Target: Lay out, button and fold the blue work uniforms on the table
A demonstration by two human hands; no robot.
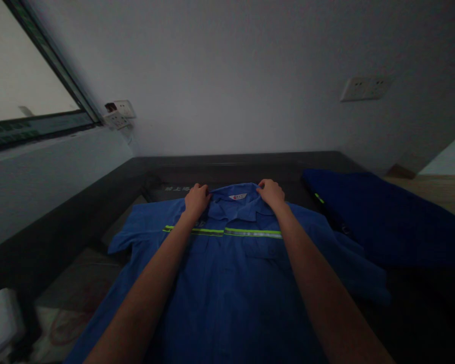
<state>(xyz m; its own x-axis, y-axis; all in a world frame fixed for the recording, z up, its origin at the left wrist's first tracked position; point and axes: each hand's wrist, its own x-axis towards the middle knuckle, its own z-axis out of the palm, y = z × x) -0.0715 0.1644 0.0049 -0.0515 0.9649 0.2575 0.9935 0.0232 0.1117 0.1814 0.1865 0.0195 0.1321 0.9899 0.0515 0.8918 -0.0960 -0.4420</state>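
A blue short-sleeved work shirt [223, 263] lies spread out, front side up, its collar at the far end. Across its chest runs a yellow-green and silver reflective stripe [250, 232]. My left hand [197, 199] is closed on the left side of the collar. On the collar's right side, my right hand [272, 193] pinches the fabric between thumb and fingers. Between the two hands a white label [238, 196] shows inside the neck. Both sleeves stretch outward to the sides.
Folded dark blue clothing [394, 217] lies to the right of the shirt. A dark raised edge [235, 158] runs along the wall behind. Wall sockets [367, 88] are at upper right, and a power strip [116, 120] is near the window at left. A white object [2, 318] is at lower left.
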